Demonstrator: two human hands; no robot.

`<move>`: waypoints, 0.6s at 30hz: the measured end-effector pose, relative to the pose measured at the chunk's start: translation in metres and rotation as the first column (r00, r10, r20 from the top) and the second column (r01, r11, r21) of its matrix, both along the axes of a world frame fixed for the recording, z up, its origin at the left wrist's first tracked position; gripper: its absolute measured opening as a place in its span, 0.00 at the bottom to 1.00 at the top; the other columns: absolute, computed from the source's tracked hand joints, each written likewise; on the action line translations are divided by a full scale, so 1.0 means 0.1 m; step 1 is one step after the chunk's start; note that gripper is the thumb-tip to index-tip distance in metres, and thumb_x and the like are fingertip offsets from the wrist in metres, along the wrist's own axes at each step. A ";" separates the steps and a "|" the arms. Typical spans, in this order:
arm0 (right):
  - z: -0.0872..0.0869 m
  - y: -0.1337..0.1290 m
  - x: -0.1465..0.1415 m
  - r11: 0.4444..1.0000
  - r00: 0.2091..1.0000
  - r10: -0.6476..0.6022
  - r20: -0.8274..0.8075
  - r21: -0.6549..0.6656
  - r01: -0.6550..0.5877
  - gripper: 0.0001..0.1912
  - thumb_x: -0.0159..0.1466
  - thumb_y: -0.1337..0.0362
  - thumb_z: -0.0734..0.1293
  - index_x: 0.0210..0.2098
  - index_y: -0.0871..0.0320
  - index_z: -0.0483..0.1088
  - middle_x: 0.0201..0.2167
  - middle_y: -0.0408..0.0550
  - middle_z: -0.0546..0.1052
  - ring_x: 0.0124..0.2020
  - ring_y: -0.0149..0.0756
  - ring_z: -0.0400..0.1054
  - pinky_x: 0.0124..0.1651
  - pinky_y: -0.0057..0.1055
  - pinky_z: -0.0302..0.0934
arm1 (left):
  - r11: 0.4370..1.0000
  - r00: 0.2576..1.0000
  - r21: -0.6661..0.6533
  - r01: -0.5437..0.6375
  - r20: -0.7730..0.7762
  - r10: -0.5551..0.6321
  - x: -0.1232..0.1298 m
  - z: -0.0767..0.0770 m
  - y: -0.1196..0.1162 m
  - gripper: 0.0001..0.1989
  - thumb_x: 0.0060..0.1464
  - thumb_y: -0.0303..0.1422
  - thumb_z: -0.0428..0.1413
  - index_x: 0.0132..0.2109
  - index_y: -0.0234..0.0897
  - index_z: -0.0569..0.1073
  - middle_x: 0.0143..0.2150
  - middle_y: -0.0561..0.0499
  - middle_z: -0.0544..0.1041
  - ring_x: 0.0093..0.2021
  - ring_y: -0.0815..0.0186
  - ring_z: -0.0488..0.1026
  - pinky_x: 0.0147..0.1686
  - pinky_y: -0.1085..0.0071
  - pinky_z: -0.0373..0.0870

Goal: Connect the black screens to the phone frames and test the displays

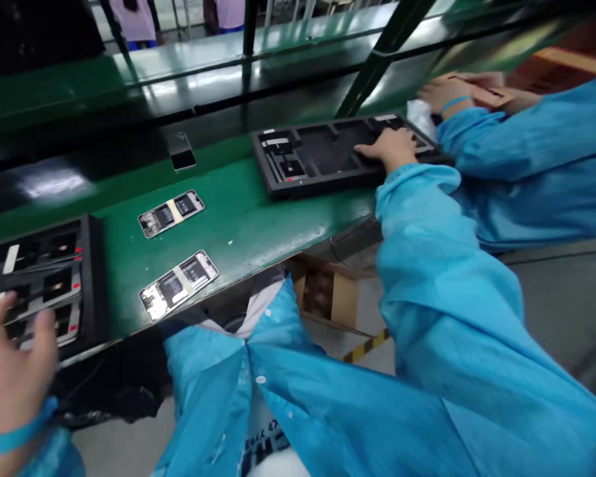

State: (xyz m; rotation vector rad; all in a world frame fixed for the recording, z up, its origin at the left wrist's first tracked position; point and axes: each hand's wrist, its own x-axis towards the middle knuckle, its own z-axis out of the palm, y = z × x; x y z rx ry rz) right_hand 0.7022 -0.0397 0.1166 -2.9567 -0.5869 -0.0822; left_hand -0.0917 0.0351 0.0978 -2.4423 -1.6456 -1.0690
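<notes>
My left hand [17, 361], slightly blurred, hovers over the near edge of the black tray [97, 278] on the left, thumb and fingers apart with nothing visible in them. Several phone parts [62, 285] with black batteries and red marks lie in that tray. My right hand [395, 147] rests over the right part of another black tray [322, 179], its thumb stretched out to the left; its other fingertips are partly hidden. A phone part [285, 162] sits in that tray's left compartment. Between the trays lie two opened phones [179, 285] with pale tape across them.
A dark-screened phone [181, 152] lies farther back on the green bench [243, 212]. At right, a co-worker's hands [447, 93] hold an orange box [491, 93] close to my right arm. Below the bench stands an open cardboard box [342, 298]. Green posts [372, 73] rise behind.
</notes>
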 end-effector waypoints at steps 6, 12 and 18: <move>-0.04 -0.20 0.27 0.992 0.992 -0.090 0.088 0.094 0.082 0.52 0.60 0.39 0.68 0.44 0.98 0.73 0.49 0.97 0.71 0.63 0.75 0.68 0.50 0.53 0.64 | 0.968 0.966 -0.010 0.252 0.061 -0.251 0.76 -0.37 -0.60 0.39 0.62 0.39 0.62 0.74 0.78 0.61 0.66 0.53 0.77 0.65 0.33 0.74 0.62 0.28 0.71; -0.02 -0.31 0.39 0.976 0.983 -0.115 0.140 0.200 0.086 0.38 0.62 0.45 0.68 0.09 0.64 0.53 0.43 0.88 0.75 0.57 0.59 0.76 0.46 0.45 0.60 | 0.951 0.948 0.030 0.307 0.079 -0.308 0.86 -0.59 -0.56 0.39 0.62 0.37 0.63 0.74 0.74 0.64 0.57 0.46 0.80 0.58 0.33 0.78 0.57 0.26 0.72; 0.31 -0.34 0.13 0.978 0.969 -0.103 0.224 0.201 0.058 0.35 0.71 0.60 0.65 0.11 0.62 0.48 0.52 0.80 0.76 0.64 0.56 0.69 0.52 0.54 0.52 | 0.955 0.948 0.101 0.279 0.131 -0.290 0.84 -0.56 -0.50 0.31 0.60 0.36 0.65 0.68 0.65 0.74 0.56 0.48 0.81 0.58 0.42 0.79 0.59 0.34 0.75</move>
